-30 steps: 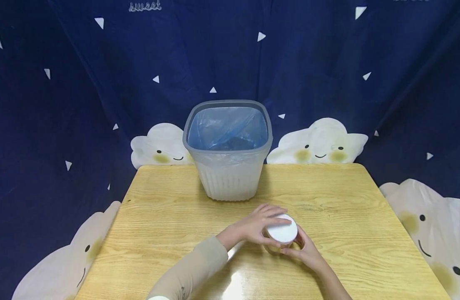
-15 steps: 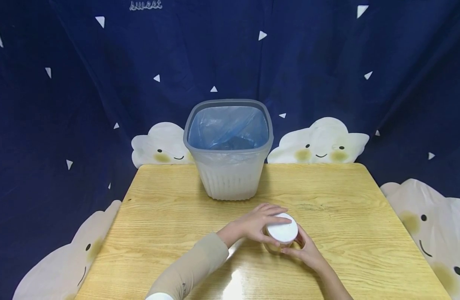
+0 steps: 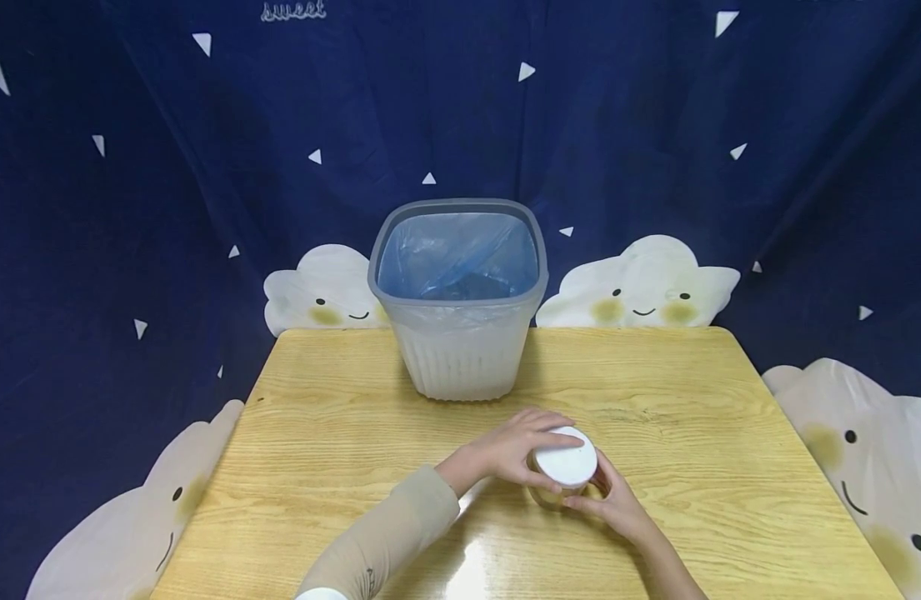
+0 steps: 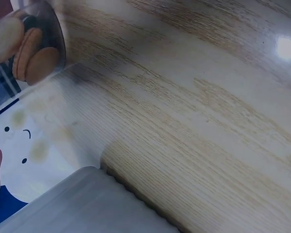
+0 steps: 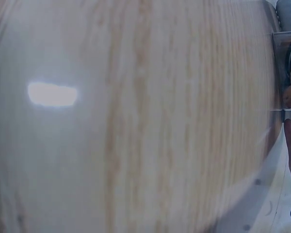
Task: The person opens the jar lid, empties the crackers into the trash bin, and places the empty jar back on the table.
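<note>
Where a patterned navy curtain (image 3: pixel 205 125) hangs at the back, a wood-grain surface (image 3: pixel 317 433) stretches toward the viewer. Just short of 12 o'clock on it stands a frosted bin (image 3: pixel 463 358), upright, prob. set far back so both arms have room in front; a blue bag (image 3: pixel 422 250) lines it, likely to protect the inside. Left hand (image 3: pixel 514 450) arches from 9 o'clock over a white lid (image 3: pixel 568 465), thumb & fingers part-spread, gripping it by near & far edges, prob. for good purchase on the round rim. Right hand (image 3: pixel 613 504), at 4 o'clock, is part-open, curved round the side of a clear jar (image 3: pixel 548 497), prob. steadying it vs. the other hand's pressure. The jar is upright, well apart from the bin at its 5 o'clock; can't tell if it's slightly lifted. The lid sits on top. Inside, per left wrist view, biscuits (image 4: pixel 41 65), macaron-like, lean together, prob. b/c they're loosely packed.
</note>
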`<state>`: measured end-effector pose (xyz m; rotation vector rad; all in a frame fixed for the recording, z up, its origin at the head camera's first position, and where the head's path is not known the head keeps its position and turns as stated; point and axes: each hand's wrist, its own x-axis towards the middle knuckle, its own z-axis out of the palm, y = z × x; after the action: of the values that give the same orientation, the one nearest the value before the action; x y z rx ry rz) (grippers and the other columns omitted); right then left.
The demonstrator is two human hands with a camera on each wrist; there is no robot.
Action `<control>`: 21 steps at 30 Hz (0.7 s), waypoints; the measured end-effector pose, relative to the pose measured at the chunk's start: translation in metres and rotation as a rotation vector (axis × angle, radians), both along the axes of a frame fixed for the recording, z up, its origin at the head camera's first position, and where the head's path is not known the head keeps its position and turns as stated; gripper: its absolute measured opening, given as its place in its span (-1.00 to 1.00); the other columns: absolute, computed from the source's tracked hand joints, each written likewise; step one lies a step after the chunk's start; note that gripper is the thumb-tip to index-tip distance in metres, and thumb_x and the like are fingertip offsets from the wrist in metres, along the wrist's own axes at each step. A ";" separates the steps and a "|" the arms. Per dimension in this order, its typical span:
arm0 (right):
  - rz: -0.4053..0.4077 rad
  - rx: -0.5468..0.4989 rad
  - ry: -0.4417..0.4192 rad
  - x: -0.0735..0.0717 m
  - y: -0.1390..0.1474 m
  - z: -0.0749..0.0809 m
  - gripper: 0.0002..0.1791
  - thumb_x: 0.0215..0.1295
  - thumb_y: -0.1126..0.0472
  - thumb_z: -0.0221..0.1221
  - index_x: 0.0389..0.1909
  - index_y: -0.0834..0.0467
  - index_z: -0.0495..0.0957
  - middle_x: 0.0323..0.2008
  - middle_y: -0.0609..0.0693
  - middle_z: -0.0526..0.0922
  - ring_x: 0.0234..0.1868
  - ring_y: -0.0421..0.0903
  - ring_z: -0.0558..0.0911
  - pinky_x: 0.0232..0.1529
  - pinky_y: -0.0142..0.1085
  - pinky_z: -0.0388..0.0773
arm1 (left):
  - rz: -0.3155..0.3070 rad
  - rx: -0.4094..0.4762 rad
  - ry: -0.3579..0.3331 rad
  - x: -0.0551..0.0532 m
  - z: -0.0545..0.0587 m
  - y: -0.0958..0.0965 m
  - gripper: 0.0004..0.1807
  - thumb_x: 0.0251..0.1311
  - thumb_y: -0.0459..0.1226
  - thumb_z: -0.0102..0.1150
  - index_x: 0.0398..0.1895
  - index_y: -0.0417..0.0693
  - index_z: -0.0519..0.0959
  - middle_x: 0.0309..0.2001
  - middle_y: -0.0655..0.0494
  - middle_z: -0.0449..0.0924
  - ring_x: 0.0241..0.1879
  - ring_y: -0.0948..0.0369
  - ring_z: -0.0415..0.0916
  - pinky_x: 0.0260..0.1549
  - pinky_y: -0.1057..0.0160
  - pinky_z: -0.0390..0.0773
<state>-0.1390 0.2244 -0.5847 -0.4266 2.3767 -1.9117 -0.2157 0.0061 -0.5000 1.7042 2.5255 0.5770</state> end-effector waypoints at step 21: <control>-0.004 0.012 -0.028 0.000 0.001 0.001 -0.08 -0.07 0.33 0.35 0.34 0.11 0.10 0.14 -0.08 0.40 0.10 -0.34 0.39 0.08 -0.47 0.27 | 0.118 0.115 -0.011 0.009 -0.007 0.003 -0.22 -0.16 0.20 0.29 0.22 0.25 0.37 0.26 0.14 0.28 0.26 0.27 0.13 0.30 0.15 0.01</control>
<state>-0.1386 0.2254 -0.5837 -0.3922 2.3718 -1.8908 -0.2069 0.0094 -0.5071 1.5880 2.6469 0.7519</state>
